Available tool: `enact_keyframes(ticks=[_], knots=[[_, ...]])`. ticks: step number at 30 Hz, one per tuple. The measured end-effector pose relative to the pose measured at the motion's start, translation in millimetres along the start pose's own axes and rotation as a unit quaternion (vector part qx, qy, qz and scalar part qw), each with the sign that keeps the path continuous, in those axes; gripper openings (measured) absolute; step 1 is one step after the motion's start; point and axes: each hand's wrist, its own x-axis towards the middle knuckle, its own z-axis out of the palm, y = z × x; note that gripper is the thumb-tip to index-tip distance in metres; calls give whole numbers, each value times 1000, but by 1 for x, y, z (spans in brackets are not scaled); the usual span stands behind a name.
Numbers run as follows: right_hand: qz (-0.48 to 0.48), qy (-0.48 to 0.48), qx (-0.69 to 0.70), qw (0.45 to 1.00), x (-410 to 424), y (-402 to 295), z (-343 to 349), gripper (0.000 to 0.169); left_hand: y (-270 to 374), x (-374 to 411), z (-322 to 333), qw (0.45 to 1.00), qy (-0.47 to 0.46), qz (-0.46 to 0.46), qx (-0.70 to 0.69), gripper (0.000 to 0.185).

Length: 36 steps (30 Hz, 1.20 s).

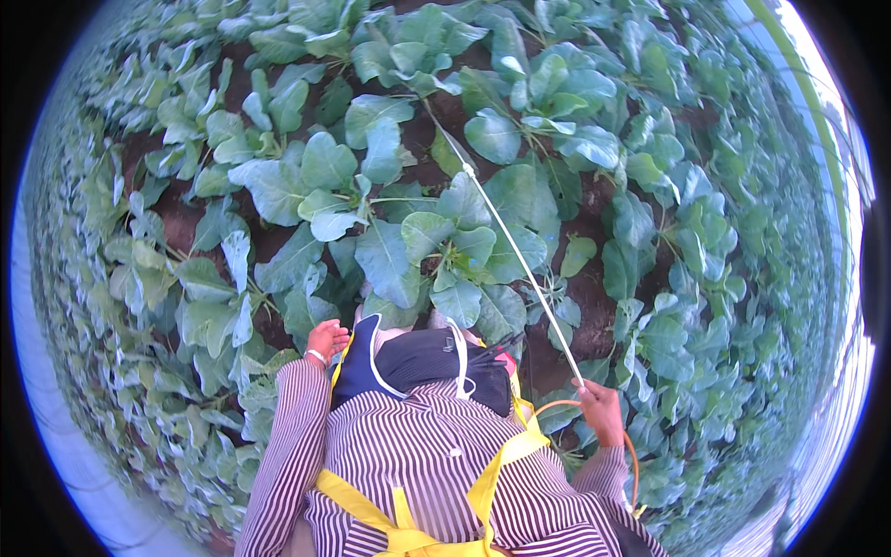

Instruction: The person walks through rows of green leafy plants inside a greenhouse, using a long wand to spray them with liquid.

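My right hand (601,412) grips the near end of a long, thin white spray lance (518,254). The lance slants forward and left over the leafy brassica plants (456,244), with a knobby joint (468,170) partway along. Its far tip is among leaves near the top middle. An orange hose (633,459) bends behind my right wrist and passes toward my waist. At my left side, my left hand (328,341) hangs beside a dark blue cloth with white edging (355,365), its fingers loosely bent and no object visible in it. A pale band circles that wrist.
Broad-leaved plants crowd both sides, with brown soil (592,306) showing between them. Yellow straps (511,452) cross my striped shirt (418,445). A black waist bag (431,362) with a white cord sits at my front. Pale netting or sheeting (828,390) borders the right.
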Motion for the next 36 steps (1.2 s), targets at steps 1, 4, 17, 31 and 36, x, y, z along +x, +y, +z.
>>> enact_keyframes(ticks=[1, 4, 17, 31, 36], knots=[[38, -29, 43, 998, -5, -6, -10, 24, -2, -2, -4, 1000, 2, 1, -4, 28], [43, -31, 54, 997, -10, -5, -23, 25, -17, 3, -13, 999, 20, -19, 28, 28], [3, -13, 66, 998, 74, -9, 50, 23, -14, 12, -7, 999, 26, -10, 42, 27], [203, -66, 376, 902, -63, 14, 138, 26, 54, -1, 290, 882, -333, -34, 332, 73], [206, 14, 392, 896, -70, 28, 180, 21, 16, -1, 333, 847, -346, -23, 403, 82]])
